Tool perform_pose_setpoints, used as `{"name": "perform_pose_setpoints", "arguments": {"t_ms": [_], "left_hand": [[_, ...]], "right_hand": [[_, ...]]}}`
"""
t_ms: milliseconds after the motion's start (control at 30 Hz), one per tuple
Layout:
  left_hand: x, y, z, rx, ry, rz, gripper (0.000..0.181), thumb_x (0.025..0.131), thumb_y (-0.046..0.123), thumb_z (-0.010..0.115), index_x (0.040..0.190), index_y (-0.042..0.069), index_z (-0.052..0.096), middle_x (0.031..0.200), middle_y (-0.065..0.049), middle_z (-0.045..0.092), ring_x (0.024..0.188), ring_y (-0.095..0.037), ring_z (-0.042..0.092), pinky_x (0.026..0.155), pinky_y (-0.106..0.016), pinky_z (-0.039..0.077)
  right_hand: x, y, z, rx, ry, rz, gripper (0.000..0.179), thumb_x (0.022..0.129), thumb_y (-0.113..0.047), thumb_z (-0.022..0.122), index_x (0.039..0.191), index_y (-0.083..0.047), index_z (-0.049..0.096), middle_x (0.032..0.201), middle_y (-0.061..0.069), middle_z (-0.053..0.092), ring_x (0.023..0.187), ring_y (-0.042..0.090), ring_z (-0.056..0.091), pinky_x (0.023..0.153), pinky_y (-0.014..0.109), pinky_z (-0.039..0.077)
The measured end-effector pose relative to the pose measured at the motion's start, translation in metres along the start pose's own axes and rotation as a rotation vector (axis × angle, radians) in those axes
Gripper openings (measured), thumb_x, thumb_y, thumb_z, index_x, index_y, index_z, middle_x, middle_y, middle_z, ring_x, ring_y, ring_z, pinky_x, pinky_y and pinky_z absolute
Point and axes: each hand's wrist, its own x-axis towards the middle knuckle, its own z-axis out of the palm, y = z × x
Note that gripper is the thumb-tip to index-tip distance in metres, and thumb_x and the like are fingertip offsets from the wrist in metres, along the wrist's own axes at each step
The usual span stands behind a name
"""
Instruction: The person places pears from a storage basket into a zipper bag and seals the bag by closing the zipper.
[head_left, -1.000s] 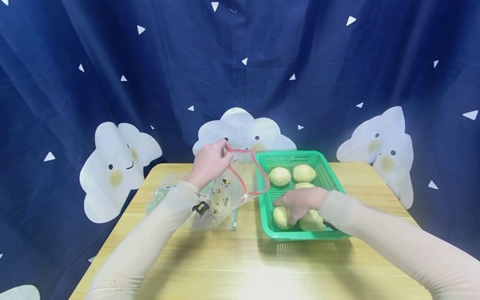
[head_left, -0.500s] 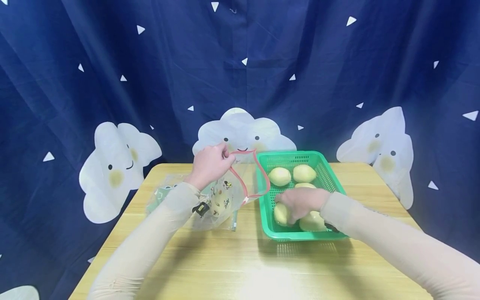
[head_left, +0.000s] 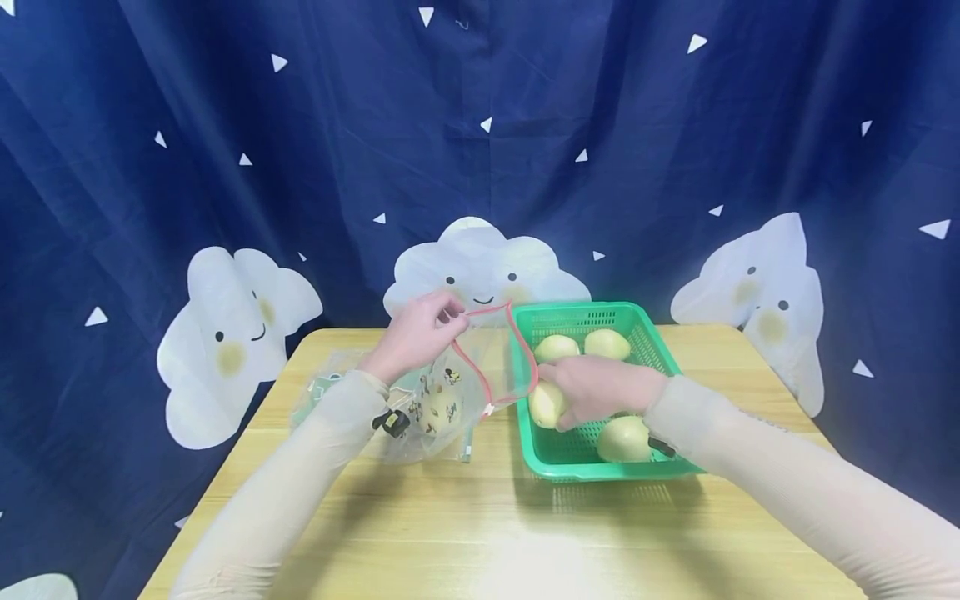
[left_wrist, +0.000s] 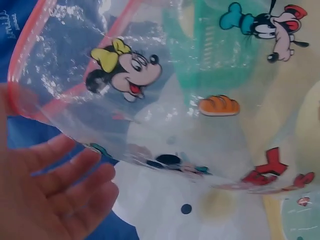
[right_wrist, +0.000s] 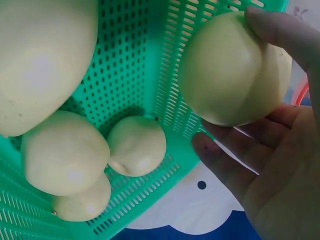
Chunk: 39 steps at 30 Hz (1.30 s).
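Right, so everything here hangs on the gap at the basket's left side! The fruit (head_left: 547,406) sits by the left wall of the green basket (head_left: 611,472), and the bag (head_left: 463,379) has its mouth just beside it, to the left. Only a strip of the basket's edge and the bag's pink rim (head_left: 535,371) come between them.

The right hand (head_left: 602,388) is the one on the fruit, gripping it with the thumb on one side and the fingers on the other. Across the mouth, the left hand (head_left: 415,333) pinches the far part of that rim, and the opening gapes towards the basket. So the right hand has the fruit, the left has the bag, and leftward is the line that counts.

The long axis? Tough call, with fingers over part of it: from the head it looks a little taller than wide, while from the right wrist it's close to round. And whether it's clear of the basket's floor, I can't tell.

What a smooth one, though: plump, pale yellow, greenish where the hand's shadow falls, the skin without any obvious dent.
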Motion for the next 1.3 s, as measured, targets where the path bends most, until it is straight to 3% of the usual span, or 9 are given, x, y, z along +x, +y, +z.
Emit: {"name": "perform_pose_setpoints", "arguments": {"t_ms": [167,300,433,533,633,800,1033,1133,1300], "left_hand": [[-0.005,-0.007,0.004,-0.172,-0.155,0.054,0.042,0.103,0.051,0.047,0.132,0.024,0.062,0.132,0.003,0.064,0.124,-0.018,0.058,0.105,-0.044,0.047],[-0.01,-0.016,0.008,-0.26,-0.239,0.106,0.048,0.105,0.051,0.042,0.145,0.027,0.052,0.147,0.004,0.055,0.137,-0.015,0.048,0.116,-0.043,0.038],[-0.017,-0.025,0.01,-0.286,-0.31,0.162,0.061,0.099,0.047,0.06,0.154,0.031,0.039,0.157,0.011,0.042,0.147,-0.012,0.035,0.121,-0.045,0.029],[-0.02,-0.031,0.011,-0.284,-0.351,0.168,0.09,0.084,0.043,0.08,0.157,0.036,0.028,0.161,0.014,0.033,0.15,-0.013,0.029,0.122,-0.049,0.026],[-0.021,-0.036,0.015,-0.293,-0.384,0.168,0.11,0.072,0.038,0.091,0.158,0.039,0.022,0.162,0.016,0.029,0.15,-0.015,0.03,0.121,-0.049,0.027],[-0.023,-0.041,0.02,-0.242,-0.389,0.109,0.109,0.072,0.033,0.091,0.157,0.044,0.024,0.156,0.014,0.041,0.141,-0.013,0.042,0.117,-0.043,0.034],[-0.024,-0.042,0.019,-0.165,-0.332,0.039,0.083,0.08,0.029,0.083,0.152,0.033,0.041,0.14,0.01,0.057,0.119,-0.011,0.059,0.107,-0.04,0.046],[-0.023,-0.043,0.018,-0.165,-0.318,0.036,0.077,0.08,0.029,0.082,0.147,0.033,0.046,0.13,0.012,0.062,0.106,-0.011,0.062,0.099,-0.038,0.05],[-0.02,-0.045,0.014,-0.2,-0.306,0.055,0.074,0.081,0.029,0.082,0.147,0.031,0.048,0.125,0.011,0.064,0.111,-0.013,0.062,0.093,-0.036,0.053]], "right_hand": [[0.001,0.001,-0.001,-0.017,0.034,0.016,0.066,0.07,-0.039,0.087,0.127,-0.019,0.059,0.117,-0.002,0.066,0.091,0.01,0.061,0.075,0.033,0.056],[0.002,0.001,-0.001,-0.036,0.056,0.014,0.071,0.071,-0.042,0.086,0.13,-0.016,0.058,0.121,0.0,0.065,0.099,0.014,0.063,0.08,0.037,0.056],[0.004,0.0,-0.002,-0.058,0.066,0.0,0.073,0.072,-0.044,0.085,0.132,-0.013,0.057,0.122,0.002,0.065,0.099,0.015,0.063,0.079,0.037,0.056],[0.005,-0.001,-0.003,-0.057,0.076,-0.008,0.074,0.072,-0.044,0.085,0.132,-0.012,0.057,0.124,0.004,0.065,0.1,0.016,0.063,0.08,0.037,0.057],[0.006,-0.001,-0.005,-0.05,0.085,-0.012,0.072,0.072,-0.043,0.085,0.131,-0.012,0.057,0.125,0.004,0.065,0.103,0.016,0.063,0.082,0.037,0.056],[0.005,-0.001,-0.005,-0.057,0.09,-0.011,0.075,0.073,-0.044,0.084,0.133,-0.01,0.056,0.129,0.006,0.064,0.11,0.019,0.063,0.086,0.039,0.056],[0.002,0.0,-0.01,-0.034,0.115,-0.021,0.068,0.072,-0.04,0.085,0.129,-0.015,0.059,0.12,-0.001,0.065,0.099,0.013,0.061,0.081,0.033,0.054],[-0.002,0.003,-0.02,-0.039,0.14,-0.017,0.063,0.07,-0.035,0.086,0.124,-0.017,0.061,0.111,-0.006,0.065,0.09,0.01,0.059,0.075,0.031,0.053],[-0.011,0.007,-0.052,-0.079,0.206,0.017,0.06,0.067,-0.034,0.085,0.119,-0.017,0.062,0.102,-0.005,0.065,0.078,0.012,0.059,0.067,0.033,0.052]]}}
